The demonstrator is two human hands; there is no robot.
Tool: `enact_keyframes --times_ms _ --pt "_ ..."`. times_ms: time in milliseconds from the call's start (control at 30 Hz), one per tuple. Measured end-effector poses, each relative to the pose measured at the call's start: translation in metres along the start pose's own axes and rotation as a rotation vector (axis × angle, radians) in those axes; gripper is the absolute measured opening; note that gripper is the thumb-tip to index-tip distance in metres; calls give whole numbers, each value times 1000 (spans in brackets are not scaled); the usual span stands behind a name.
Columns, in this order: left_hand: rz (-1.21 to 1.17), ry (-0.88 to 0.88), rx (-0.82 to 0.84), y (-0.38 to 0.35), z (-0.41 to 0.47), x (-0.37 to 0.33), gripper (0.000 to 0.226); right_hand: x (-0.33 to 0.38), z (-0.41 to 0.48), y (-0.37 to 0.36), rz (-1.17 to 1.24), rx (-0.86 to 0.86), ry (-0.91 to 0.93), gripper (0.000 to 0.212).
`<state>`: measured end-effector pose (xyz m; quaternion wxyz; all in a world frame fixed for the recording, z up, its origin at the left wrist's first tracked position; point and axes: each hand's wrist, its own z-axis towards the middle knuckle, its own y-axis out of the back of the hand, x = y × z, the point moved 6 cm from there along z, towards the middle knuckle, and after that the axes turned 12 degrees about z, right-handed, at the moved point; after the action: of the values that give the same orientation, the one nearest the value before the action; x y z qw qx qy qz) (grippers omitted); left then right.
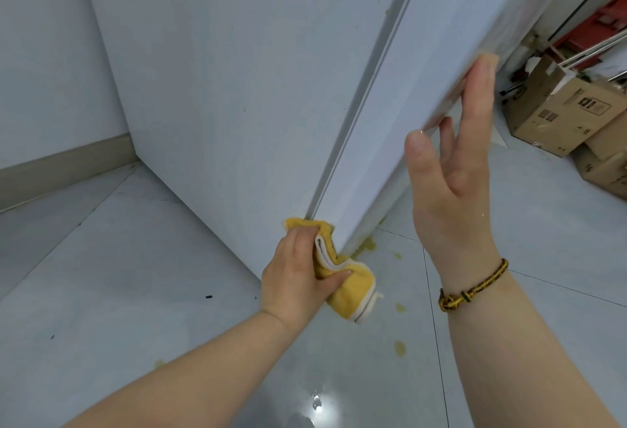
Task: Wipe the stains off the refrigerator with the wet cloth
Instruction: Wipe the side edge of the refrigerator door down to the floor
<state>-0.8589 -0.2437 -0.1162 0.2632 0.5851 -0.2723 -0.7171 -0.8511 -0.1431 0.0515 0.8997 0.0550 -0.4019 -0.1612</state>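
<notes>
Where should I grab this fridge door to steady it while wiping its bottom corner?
Take your grip on the free edge of the fridge door, coming from the right, where your right hand rests. The visible face is flat with no handle, so that edge is probably the only purchase, above the yellow cloth in your left hand.

Bare forearms (203,376), braided yellow-black bracelet (475,286) on right wrist

Pale tiled floor (142,292), yellowish spots on it (400,348). White wall (44,54) with grey skirting (68,162). Cardboard boxes (563,112) stacked far right.
</notes>
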Motion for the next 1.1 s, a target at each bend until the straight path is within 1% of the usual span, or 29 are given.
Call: enact_keyframes --times_ms 33,133,167,233,300,367,433,533,600,700,733,767,867,1000,1100 --pt "-2 -10 -32 5 1 -4 60 0 1 0 -7 -2 1 61" --pt "-132 -101 -303 36 6 -32 47 -2 1 0 -34 -1 14 62" --pt "-170 -121 -356 43 9 -39 45 -2 0 0 -38 0 19 62" --pt "-198 -155 -397 48 12 -47 46 -2 0 -1 -29 -4 19 66" --pt "-158 -189 -435 43 13 -41 49 -2 0 -1 -11 0 32 71" --pt "-114 -191 -432 30 12 -28 51 -3 0 -2 -10 7 39 69" --pt "-100 -148 -412 20 7 -17 51 -5 0 0 -13 7 48 68" --pt "-120 -106 -351 14 4 -12 51 -6 1 0 -50 41 76 71" --pt "-152 -128 -257 15 6 -8 53 -7 1 2 -103 59 86 71" --pt "-173 -132 -31 27 14 -5 58 -10 2 5 -133 67 80 71" --pt "-167 -134 0 33 15 -8 57 -10 1 6 -144 68 79 70" --pt "-181 -137 -4 42 17 -13 55 -10 1 6 -150 66 77 70" --pt "-294 -159 -94 65 24 -38 42 -8 2 7 -134 57 59 71" --pt "-296 -158 -132 58 22 -37 45 -6 1 8 -134 42 54 70" --pt "-286 -61 -162 34 12 -12 64 -7 1 7 -139 33 58 69"
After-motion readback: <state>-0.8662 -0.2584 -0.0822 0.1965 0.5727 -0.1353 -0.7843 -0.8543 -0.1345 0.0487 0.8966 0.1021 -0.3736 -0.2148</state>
